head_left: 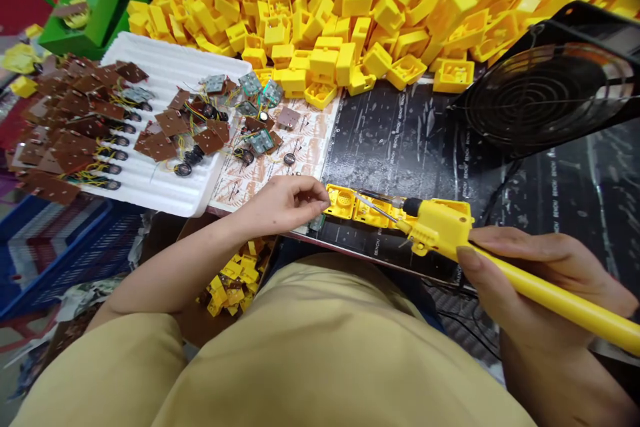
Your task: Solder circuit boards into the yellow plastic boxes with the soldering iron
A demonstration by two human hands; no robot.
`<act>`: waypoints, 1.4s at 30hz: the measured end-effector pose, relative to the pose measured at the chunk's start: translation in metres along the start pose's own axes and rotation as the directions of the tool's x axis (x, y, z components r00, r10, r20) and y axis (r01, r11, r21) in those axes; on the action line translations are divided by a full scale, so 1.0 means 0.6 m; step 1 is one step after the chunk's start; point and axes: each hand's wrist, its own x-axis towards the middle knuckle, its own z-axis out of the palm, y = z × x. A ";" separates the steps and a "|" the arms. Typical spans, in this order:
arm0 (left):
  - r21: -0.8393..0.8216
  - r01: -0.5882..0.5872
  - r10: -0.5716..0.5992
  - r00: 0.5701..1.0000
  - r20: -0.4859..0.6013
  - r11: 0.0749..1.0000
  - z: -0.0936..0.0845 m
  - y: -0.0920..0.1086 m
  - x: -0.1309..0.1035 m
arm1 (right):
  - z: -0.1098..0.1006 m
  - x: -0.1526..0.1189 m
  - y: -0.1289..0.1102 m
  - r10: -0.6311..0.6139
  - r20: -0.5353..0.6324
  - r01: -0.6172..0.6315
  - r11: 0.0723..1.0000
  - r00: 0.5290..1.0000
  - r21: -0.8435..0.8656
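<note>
My right hand is wrapped round a yellow soldering tool with a thin metal tip. The tip reaches left over a row of small open yellow housings along the table's front edge. Beside the leftmost housing, which has a round perforated pattern inside, my left hand is closed with thumb and fingertips pinched together. Whatever those fingertips may hold is too small to make out. A bit of green board shows just below them.
Yellow housings are heaped along the back. A black fan stands at the right. Brown circuit boards with wires lie on and beside a white ribbed tray. Below the left arm, a box holds yellow parts.
</note>
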 end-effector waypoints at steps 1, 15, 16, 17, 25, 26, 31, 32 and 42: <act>0.079 -0.048 0.049 0.999 -0.004 0.996 -0.001 0.000 -0.002 | -0.002 -0.003 -0.001 0.006 0.012 -0.006 1.000 1.000 0.007; 0.746 -0.186 0.192 0.978 0.079 0.639 0.008 0.002 -0.005 | -0.006 0.034 -0.018 -0.205 0.453 0.265 0.962 0.868 -0.072; 0.757 -0.174 0.150 0.983 0.101 0.629 0.007 0.009 -0.001 | -0.006 0.036 -0.017 -0.213 0.461 0.281 0.956 0.861 -0.084; 0.771 -0.162 0.105 0.987 0.123 0.616 0.006 0.017 0.003 | -0.005 0.037 -0.017 -0.212 0.471 0.287 0.953 0.856 -0.093; 0.810 -0.174 -0.147 0.941 0.304 0.560 -0.003 0.061 0.037 | -0.004 0.041 -0.030 -0.226 0.516 0.340 0.930 0.826 -0.138; 0.802 -0.185 -0.147 0.936 0.320 0.568 -0.004 0.062 0.038 | -0.004 0.042 -0.031 -0.224 0.510 0.338 0.930 0.831 -0.143; 0.795 -0.141 -0.162 0.944 0.287 0.590 -0.010 0.057 0.038 | -0.008 0.051 -0.032 -0.251 0.529 0.364 0.924 0.811 -0.119; 0.796 -0.130 -0.167 0.946 0.279 0.591 -0.011 0.057 0.038 | -0.008 0.052 -0.032 -0.263 0.535 0.375 0.920 0.803 -0.110; 0.762 -0.094 -0.223 0.927 0.302 0.641 -0.010 0.068 0.065 | 0.000 0.052 -0.034 -0.264 0.558 0.393 0.911 0.787 -0.123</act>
